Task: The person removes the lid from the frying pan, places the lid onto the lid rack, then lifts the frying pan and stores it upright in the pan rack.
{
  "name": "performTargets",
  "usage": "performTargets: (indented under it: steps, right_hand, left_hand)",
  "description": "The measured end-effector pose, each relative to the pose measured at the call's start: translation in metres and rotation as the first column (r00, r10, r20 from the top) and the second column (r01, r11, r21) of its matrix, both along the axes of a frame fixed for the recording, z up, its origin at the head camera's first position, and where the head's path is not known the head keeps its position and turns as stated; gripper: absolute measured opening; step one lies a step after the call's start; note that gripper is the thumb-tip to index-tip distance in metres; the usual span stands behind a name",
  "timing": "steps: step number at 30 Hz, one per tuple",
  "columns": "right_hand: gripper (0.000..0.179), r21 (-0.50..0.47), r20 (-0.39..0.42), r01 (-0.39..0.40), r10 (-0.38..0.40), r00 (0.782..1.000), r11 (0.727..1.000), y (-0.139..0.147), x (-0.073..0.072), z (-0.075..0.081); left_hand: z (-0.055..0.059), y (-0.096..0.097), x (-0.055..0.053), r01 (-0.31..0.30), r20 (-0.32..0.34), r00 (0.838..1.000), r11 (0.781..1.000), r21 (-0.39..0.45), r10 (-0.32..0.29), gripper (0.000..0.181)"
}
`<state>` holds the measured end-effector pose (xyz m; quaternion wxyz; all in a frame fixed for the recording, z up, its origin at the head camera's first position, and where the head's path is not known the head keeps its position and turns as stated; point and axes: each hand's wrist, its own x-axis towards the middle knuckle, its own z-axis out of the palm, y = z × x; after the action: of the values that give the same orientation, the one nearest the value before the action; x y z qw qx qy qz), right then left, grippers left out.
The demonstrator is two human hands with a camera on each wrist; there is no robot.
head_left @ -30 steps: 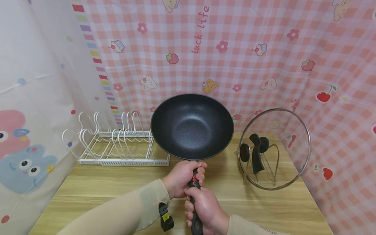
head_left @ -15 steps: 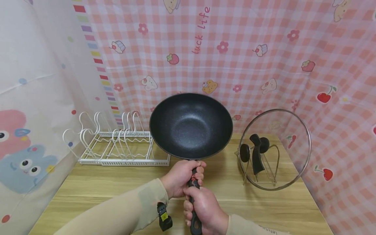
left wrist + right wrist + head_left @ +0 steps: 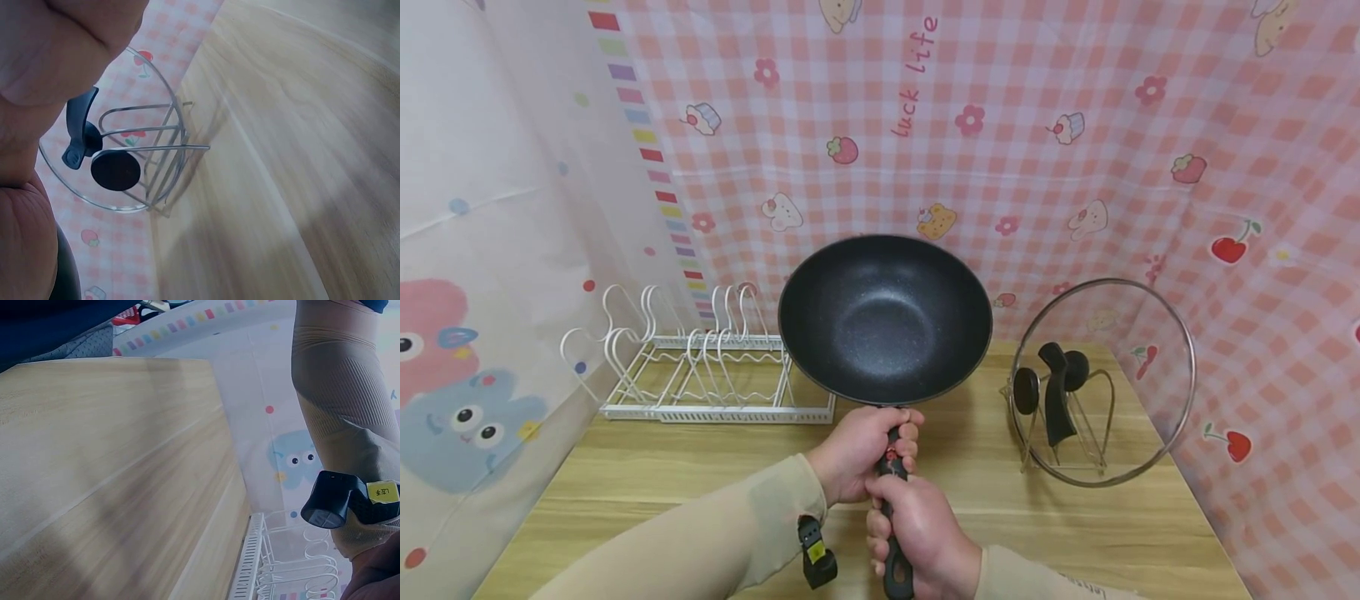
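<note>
A black wok (image 3: 883, 321) is held up over the table, its dark speckled inside tilted toward the head camera. Just below the pan, my left hand (image 3: 861, 450) grips the upper part of the black handle (image 3: 895, 475). My right hand (image 3: 925, 529) grips the same handle lower down, and the handle's looped end shows beneath its fingers. In the left wrist view, part of my left hand (image 3: 56, 69) fills the left side, with a dark sliver of the wok (image 3: 65, 269) below it.
A white wire rack (image 3: 715, 375) with upright loops stands on the wooden table (image 3: 985, 500) at left. On the right, a round glass lid (image 3: 1150, 375) with black knobs and a curved black handle leans in a wire stand (image 3: 1105, 408). A checked cloth (image 3: 865, 108) hangs behind.
The wok and both hands have drifted slightly left and up in the head view. Both hands keep hold of the handle; the rack and lid stay in place.
</note>
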<state>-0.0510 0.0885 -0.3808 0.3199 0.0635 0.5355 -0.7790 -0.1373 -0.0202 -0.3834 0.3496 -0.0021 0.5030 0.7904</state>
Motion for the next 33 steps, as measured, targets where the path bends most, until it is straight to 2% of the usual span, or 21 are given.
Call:
performTargets:
  steps: [33]
  right_hand:
    - [0.018,0.008,0.014,0.000,0.000,1.000,1.000,-0.008,-0.002,0.006]
  left_hand:
    - [0.006,-0.010,-0.002,0.001,-0.001,1.000,1.000,-0.017,-0.001,0.014]
